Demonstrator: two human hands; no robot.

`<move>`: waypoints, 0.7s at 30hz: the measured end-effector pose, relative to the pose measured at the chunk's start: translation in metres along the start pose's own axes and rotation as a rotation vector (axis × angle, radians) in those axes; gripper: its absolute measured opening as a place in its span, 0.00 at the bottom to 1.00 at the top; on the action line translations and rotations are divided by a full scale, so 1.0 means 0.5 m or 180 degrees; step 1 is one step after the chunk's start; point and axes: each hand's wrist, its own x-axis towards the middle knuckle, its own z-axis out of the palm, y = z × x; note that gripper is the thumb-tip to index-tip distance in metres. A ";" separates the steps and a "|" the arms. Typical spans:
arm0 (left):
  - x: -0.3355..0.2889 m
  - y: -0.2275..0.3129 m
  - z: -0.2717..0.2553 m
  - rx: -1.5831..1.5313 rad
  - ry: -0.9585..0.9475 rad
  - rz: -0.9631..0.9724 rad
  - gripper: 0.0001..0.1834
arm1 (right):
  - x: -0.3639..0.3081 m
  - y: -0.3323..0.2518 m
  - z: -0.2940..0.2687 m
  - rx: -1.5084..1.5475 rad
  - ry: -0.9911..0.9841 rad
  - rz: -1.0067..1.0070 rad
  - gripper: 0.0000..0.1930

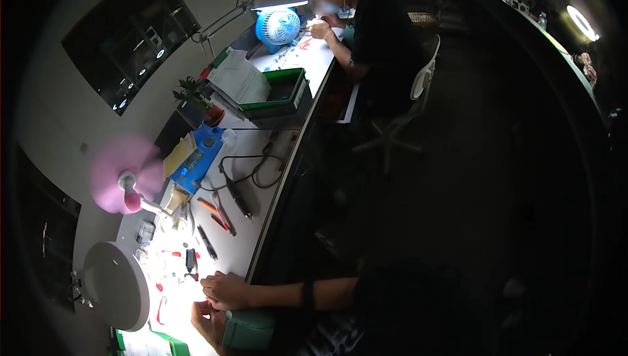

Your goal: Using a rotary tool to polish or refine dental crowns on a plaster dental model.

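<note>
At the frame's lower left, the right hand (224, 290) and left hand (208, 322) rest together on the bright tabletop (261, 218); their grip cannot be told. A small black part (190, 261) lies nearby, long axis running up-frame.

Both hands rest at the bench's (261, 238) near edge under a round lamp (118, 285): right hand (224, 290) beside left hand (208, 320), small red parts (171, 253) nearby.

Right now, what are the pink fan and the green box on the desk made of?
The pink fan looks like smooth plastic: its stand has a soft shine, though the spinning blades are a blur. The green box also looks like hard plastic, with even colour and thick moulded rims. Neither can be told for sure from here.
</note>
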 end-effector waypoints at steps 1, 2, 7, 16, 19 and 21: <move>-0.001 -0.009 0.000 -0.0038 0.0000 -0.0012 0.07 | 0.000 -0.002 -0.002 -0.0029 -0.0024 0.0012 0.07; -0.003 -0.017 0.002 -0.0059 0.0035 -0.0004 0.08 | 0.001 -0.003 -0.006 -0.0013 0.0061 -0.0095 0.07; -0.021 -0.308 0.021 -0.1912 -0.0767 -0.0698 0.13 | 0.015 -0.014 -0.002 0.0105 0.0004 -0.0157 0.07; 0.034 -0.011 0.011 0.0262 -0.0284 0.0042 0.10 | 0.015 0.019 -0.011 0.0106 0.0103 0.0121 0.07; 0.016 -0.052 0.033 -0.0591 -0.0780 -0.0209 0.22 | 0.004 0.012 -0.009 0.0006 0.0188 -0.0016 0.07; 0.010 -0.052 0.014 -0.0336 -0.0484 -0.0206 0.11 | 0.007 0.008 -0.002 0.0006 0.0158 -0.0032 0.07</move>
